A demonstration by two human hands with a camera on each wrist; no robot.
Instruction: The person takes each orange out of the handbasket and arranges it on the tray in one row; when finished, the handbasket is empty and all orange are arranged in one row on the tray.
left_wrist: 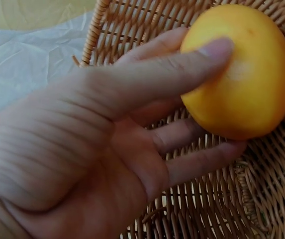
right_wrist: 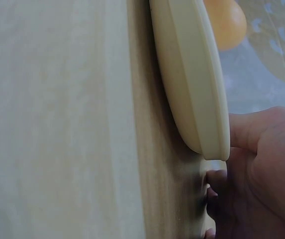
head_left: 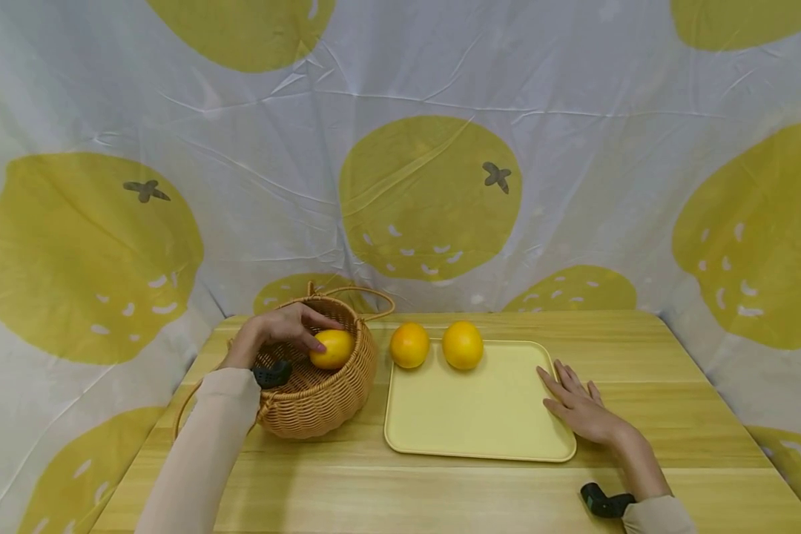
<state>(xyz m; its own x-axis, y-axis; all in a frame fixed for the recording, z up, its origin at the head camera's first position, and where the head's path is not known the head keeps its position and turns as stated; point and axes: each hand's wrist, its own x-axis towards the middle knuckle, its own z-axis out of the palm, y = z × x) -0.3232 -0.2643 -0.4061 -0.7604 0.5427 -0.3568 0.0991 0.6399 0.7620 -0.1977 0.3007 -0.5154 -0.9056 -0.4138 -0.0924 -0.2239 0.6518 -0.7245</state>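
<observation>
Inside the wicker basket, my left hand pinches an orange between thumb and fingers. The left wrist view shows the thumb pressed on its upper side and fingertips curled beneath. To the right lies a flat yellow tray. One orange sits at its back left corner, and another orange is near its back edge. My right hand rests at the tray's right edge with fingers extended, the thumb touching the rim; part of that hand is cut off in the right wrist view.
A wooden table carries everything. The basket's looped handle sticks out toward the back. A cloth printed with large lemons hangs behind and along both sides. A black device is on the right wrist.
</observation>
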